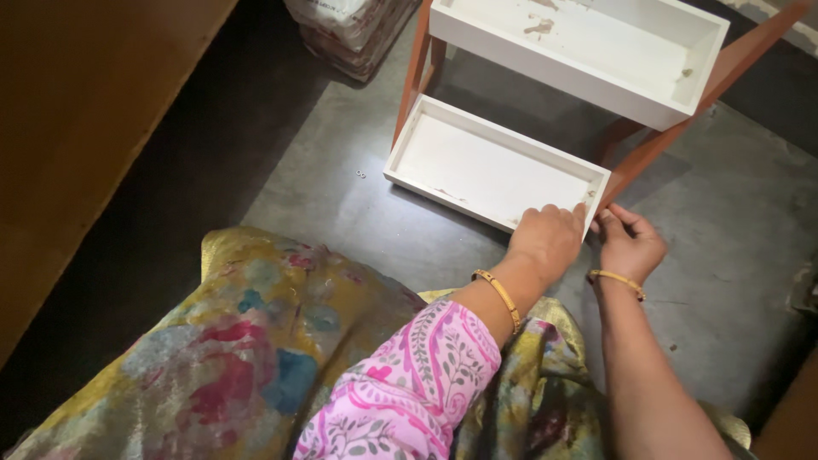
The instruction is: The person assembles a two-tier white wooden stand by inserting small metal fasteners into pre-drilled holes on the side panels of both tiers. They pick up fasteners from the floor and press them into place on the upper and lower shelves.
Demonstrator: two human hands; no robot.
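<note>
At its right corner, left hand [550,241] grips the lower tray [477,162], lying lengthwise left-to-right; right hand [629,245] pinches beside.

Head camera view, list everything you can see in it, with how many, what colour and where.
Lower tray: one, white, shallow box on the shelf rack, near the floor.
Upper tray: one, white with scuffed patches, top of the picture.
Rack legs: orange-brown slanted bars at both sides of the trays.
Floor: grey, bare concrete look.
Small metal bits: tiny, on the floor left of the lower tray; kind unclear.
Sack: one, pale, top behind the rack.
Wooden panel: brown, left edge.
Patterned cloth: yellow with red and blue patches, over the lap.
Left hand: gold bangle, pink floral sleeve, gripping the lower tray's near right corner.
Right hand: gold bangle, fingertips at that corner.
</note>
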